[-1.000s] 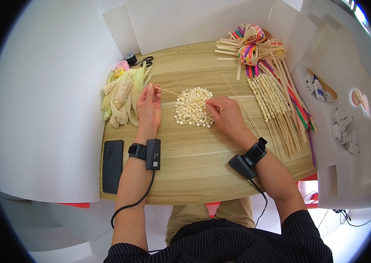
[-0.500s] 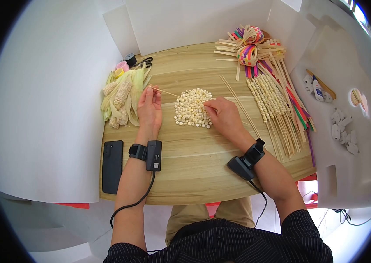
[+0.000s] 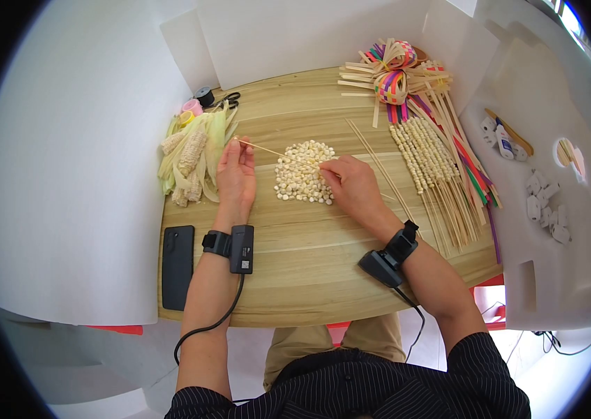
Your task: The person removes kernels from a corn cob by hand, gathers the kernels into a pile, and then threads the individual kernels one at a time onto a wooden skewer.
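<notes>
1. Left hand point(image 3: 236, 176) closed on a thin wooden skewer point(image 3: 267, 149), pinched near its far-left tip between thumb and fingers.
2. Skewer slanting from that pinch down and to the right, passing above the top edge of the kernel pile.
3. Right hand point(image 3: 351, 185) closed too, fingertips point(image 3: 325, 167) pinched at the skewer's other end, right at the pile's upper right edge; too small to tell whether a kernel sits between them.
4. Pile of pale corn kernels point(image 3: 301, 173) lying on the wooden tabletop point(image 3: 309, 258), between the two hands.
5. Corn cobs with green husks point(image 3: 191, 157) heaped just left of the left hand.
6. Row of skewers already strung with kernels point(image 3: 427, 150) lying right of the right hand, with bare sticks point(image 3: 379, 167) between them and the pile.
7. Bunch of coloured and straw-toned strips point(image 3: 393, 73) at the far right corner of the tabletop.
8. Black spool point(image 3: 204, 94), scissors point(image 3: 229, 100) and pink and yellow rolls point(image 3: 188, 110) at the far left corner.
9. Black phone point(image 3: 177, 256) flat near the left front edge.
10. Black strapped device point(image 3: 234, 246) on the left wrist, another point(image 3: 387, 256) on the right, each trailing a cable.
</notes>
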A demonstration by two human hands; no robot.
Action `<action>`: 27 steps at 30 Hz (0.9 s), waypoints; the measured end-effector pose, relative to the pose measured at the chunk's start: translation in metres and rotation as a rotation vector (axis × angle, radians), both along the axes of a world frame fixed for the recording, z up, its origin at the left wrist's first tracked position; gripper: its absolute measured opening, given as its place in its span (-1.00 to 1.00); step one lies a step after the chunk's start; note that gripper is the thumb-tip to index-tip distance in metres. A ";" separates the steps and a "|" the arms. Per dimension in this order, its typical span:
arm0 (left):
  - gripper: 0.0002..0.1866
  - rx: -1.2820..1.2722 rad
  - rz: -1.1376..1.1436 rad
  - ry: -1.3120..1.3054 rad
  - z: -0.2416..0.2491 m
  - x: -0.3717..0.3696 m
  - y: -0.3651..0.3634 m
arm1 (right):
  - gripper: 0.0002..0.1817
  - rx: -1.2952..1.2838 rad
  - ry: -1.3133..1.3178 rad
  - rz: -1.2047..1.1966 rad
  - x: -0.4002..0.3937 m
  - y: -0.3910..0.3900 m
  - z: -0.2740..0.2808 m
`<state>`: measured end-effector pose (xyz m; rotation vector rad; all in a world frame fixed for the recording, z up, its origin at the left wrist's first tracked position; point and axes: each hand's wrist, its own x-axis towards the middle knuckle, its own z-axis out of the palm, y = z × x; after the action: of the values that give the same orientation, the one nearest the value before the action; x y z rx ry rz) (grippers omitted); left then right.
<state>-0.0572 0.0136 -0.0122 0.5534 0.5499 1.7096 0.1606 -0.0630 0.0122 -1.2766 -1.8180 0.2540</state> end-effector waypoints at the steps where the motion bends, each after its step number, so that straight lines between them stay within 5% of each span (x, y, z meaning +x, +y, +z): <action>1: -0.83 0.000 0.000 0.000 0.000 0.000 0.001 | -0.89 0.003 0.006 0.003 -0.001 0.000 0.001; 27: -0.80 0.038 -0.025 0.008 0.003 -0.002 -0.001 | -0.89 0.002 0.001 0.022 -0.001 -0.003 0.004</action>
<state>-0.0589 0.0121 -0.0097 0.5917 0.5153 1.6977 0.1592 -0.0661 0.0157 -1.2553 -1.8313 0.2647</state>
